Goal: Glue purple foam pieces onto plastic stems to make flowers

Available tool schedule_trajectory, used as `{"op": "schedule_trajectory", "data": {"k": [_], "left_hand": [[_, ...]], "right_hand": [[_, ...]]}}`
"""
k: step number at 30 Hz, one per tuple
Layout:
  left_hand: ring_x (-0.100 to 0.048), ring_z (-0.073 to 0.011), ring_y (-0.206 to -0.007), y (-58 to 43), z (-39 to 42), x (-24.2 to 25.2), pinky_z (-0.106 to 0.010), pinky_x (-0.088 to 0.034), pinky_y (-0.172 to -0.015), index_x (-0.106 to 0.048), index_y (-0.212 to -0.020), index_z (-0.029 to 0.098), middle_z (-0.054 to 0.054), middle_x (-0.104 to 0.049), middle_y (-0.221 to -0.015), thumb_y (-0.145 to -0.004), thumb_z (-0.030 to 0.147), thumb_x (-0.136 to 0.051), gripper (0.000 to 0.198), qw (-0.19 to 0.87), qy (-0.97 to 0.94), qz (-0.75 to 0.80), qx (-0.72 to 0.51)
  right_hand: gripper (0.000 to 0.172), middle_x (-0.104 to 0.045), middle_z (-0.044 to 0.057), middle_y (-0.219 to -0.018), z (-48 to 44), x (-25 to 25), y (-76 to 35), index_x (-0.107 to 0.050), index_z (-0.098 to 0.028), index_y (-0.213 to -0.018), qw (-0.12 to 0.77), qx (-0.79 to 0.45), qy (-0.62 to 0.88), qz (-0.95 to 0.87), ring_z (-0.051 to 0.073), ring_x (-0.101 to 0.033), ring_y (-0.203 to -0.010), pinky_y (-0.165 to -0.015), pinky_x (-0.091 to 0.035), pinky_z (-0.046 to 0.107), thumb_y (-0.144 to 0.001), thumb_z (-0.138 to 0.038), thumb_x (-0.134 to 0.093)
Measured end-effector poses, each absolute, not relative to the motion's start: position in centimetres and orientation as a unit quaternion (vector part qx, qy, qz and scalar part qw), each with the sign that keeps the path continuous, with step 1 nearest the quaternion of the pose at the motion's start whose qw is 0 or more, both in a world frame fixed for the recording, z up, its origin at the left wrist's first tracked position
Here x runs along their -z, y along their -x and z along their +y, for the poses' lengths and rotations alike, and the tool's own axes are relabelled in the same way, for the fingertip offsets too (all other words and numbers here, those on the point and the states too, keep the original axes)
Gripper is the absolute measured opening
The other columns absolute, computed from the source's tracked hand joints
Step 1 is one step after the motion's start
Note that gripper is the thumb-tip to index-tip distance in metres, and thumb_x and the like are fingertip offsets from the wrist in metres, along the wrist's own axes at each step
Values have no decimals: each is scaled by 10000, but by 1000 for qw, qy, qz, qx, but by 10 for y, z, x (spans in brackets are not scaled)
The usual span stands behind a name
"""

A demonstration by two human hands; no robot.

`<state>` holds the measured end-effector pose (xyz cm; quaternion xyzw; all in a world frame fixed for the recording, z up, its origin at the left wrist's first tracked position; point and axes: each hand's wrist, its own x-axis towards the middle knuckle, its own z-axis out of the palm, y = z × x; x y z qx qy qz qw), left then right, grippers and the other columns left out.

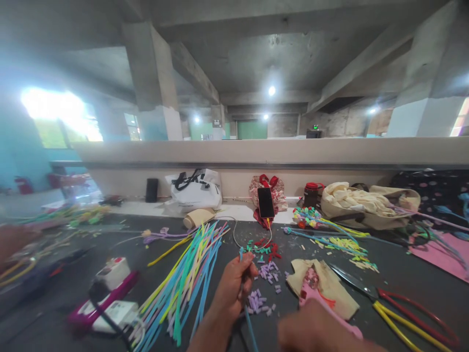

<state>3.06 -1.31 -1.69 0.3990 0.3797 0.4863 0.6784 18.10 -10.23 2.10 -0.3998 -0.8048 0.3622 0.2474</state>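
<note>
My left hand (231, 285) is closed round a thin blue stick (242, 274) that stands up from the dark table (399, 274) and runs down past my wrist. My right hand (315, 332) is low at the bottom edge, blurred by motion, its fingers not readable; it lies just in front of a beige cloth (326, 286) with a pink piece on it. Small purple cut bits (262, 288) lie between the two hands, red bits (269, 249) a little farther back.
A fan of long coloured sticks (186, 274) lies left of my left hand. Large scissors with red and yellow handles (399, 308) lie at the right. A power strip (110, 293), a charging phone (266, 202), bags (196, 188) and a red-lidded bottle (311, 194) stand along the back.
</note>
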Motion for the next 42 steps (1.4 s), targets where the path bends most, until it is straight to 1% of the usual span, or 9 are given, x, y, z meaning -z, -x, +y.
{"op": "schedule_trajectory", "data": {"k": [2, 4, 6, 9, 16, 29, 33, 37, 42], "left_hand": [[-223, -7, -214, -31, -15, 16, -142, -71, -271, -477, -484, 155, 95, -318, -268, -631, 463, -597, 361, 689, -401, 369, -478], [-222, -6, -211, -33, -17, 16, -144, -63, -272, -464, -468, 155, 96, -300, -263, -646, 468, -583, 379, 696, -405, 359, -472], [-215, -1, -209, -34, -18, 15, -144, -57, -273, -456, -462, 153, 98, -298, -270, -653, 469, -579, 390, 700, -409, 351, -469], [-233, 5, -212, -36, -18, 16, -146, -68, -268, -476, -497, 148, 80, -398, -322, -647, 452, -597, 360, 697, -421, 338, -472], [-253, 8, -218, -38, -19, 19, -137, -92, -268, -483, -525, 140, 74, -434, -347, -667, 434, -599, 347, 686, -427, 360, -466], [-248, 22, -209, -44, -27, 17, -141, -70, -277, -525, -561, 118, 65, -468, -351, -682, 381, -611, 302, 719, -430, 322, -442], [-245, 16, -201, -45, -25, 17, -144, -65, -275, -533, -575, 117, 70, -462, -343, -671, 412, -609, 320, 718, -418, 337, -442], [-285, 3, -206, -42, -22, 16, -142, -59, -273, -558, -664, 125, 33, -554, -418, -697, 472, -542, 349, 719, -381, 362, -455], [-258, 12, -213, -40, -23, 16, -144, -70, -272, -560, -616, 112, 42, -530, -418, -688, 397, -573, 294, 699, -413, 369, -452]], "right_hand": [[134, -601, -15, -655, -71, -16, -180, -618, -142, -698, 272, -352, 418, -792, 125, -556, -611, -585, -453, 247, -789, -191, -534], [49, -582, -40, -606, -44, -10, -177, -619, -155, -713, 377, -448, 430, -688, 97, -512, -515, -465, -404, 193, -672, -140, -597], [77, -563, -42, -593, -25, -4, -174, -597, -152, -741, 417, -479, 438, -636, 72, -475, -443, -387, -350, 167, -688, -204, -574], [170, -535, -41, -555, -13, 3, -170, -563, -144, -727, 435, -501, 442, -604, 63, -464, -407, -329, -266, 145, -717, -314, -556], [214, -487, -64, -451, -14, 5, -175, -550, -132, -636, 435, -548, 408, -586, 35, -397, -345, -328, -202, 140, -698, -329, -606], [222, -466, -74, -469, -16, 14, -185, -540, -139, -665, 424, -636, 314, -563, 16, -295, -332, -341, -141, 165, -682, -341, -631], [225, -498, -56, -498, -11, 15, -186, -547, -129, -648, 421, -637, 320, -561, 16, -321, -333, -346, -155, 166, -679, -336, -630], [216, -512, -53, -518, -9, 17, -188, -557, -132, -669, 435, -617, 338, -562, 20, -343, -340, -356, -188, 164, -693, -340, -608], [218, -510, -61, -505, -11, 17, -187, -550, -142, -665, 448, -579, 367, -574, 23, -351, -331, -338, -178, 159, -703, -354, -587]]}}
